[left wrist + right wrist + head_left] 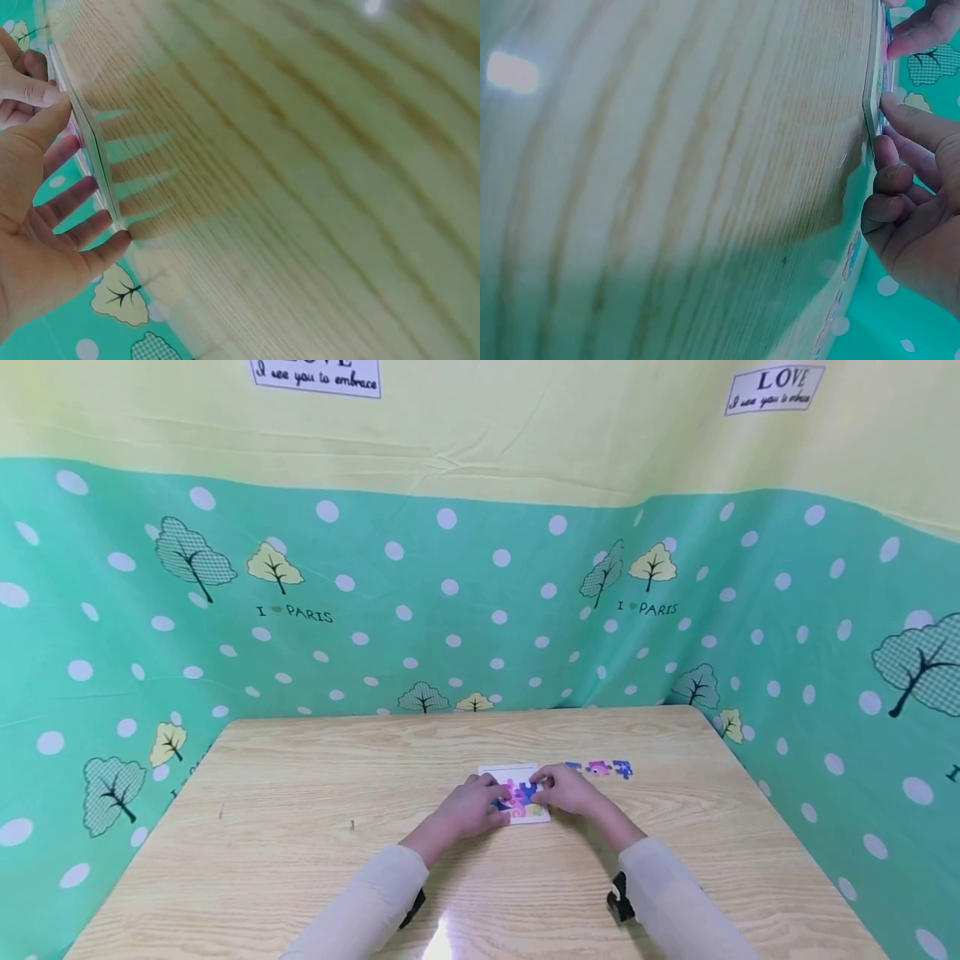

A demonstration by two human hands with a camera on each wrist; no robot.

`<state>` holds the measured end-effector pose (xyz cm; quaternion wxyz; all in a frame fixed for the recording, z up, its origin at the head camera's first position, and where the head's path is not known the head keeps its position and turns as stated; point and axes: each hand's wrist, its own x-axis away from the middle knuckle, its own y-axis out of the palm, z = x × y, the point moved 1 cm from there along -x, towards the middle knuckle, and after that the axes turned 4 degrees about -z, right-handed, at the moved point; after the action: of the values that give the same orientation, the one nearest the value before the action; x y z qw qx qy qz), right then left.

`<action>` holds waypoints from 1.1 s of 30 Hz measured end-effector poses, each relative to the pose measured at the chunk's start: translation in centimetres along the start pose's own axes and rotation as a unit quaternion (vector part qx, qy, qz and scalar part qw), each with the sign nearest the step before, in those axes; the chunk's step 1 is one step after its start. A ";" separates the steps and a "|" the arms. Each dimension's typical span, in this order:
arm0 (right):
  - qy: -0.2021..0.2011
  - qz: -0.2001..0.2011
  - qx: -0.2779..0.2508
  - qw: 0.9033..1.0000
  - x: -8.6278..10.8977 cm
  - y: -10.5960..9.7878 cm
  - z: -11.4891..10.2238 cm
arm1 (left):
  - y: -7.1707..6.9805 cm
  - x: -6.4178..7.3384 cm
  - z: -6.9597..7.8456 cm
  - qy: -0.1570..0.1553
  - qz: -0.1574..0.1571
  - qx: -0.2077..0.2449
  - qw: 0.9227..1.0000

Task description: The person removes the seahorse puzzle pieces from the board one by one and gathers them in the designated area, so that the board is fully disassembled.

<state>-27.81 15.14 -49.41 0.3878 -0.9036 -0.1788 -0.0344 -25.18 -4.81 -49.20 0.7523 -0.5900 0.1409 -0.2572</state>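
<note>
A small white-bordered jigsaw puzzle board (514, 769) lies on the table, partly filled with pink, blue and yellow pieces. My left hand (471, 806) rests at its left side, fingers spread and mostly straight. In the left wrist view, the fingertips of the left hand (45, 195) touch the board along its edge. From the right, my right hand (567, 789) reaches over the board, thumb and forefinger at a dark blue puzzle piece (528, 792). The right wrist view has the right hand (922, 202) with its other fingers curled; its fingertips partly hide the piece.
Loose puzzle pieces lie right of the board: a pink one (598, 768), a blue one (622, 768) and another blue one (573, 767) close behind the right hand. The wooden table (300, 843) meets a green dotted curtain (450, 635) at the back and sides.
</note>
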 end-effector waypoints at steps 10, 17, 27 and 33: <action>0.003 -0.008 -0.011 1.000 -0.3 0.1 0.1 | 0.2 -0.2 -0.2 -0.006 -0.001 0.000 1.000; 0.009 -0.012 -0.027 1.000 -0.5 0.1 0.2 | 0.1 -0.3 -0.1 -0.009 -0.006 0.004 1.000; 0.015 -0.007 -0.035 0.999 -0.6 0.1 0.2 | 0.0 -0.3 0.0 -0.010 -0.005 0.006 1.000; 0.015 -0.012 -0.033 0.999 -0.7 0.1 0.3 | -0.1 -0.5 0.0 -0.017 -0.006 0.010 1.000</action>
<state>-28.50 15.10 -49.81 0.3596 -0.9133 -0.1822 -0.0586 -25.59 -4.60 -49.20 0.7585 -0.5878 0.1221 -0.2536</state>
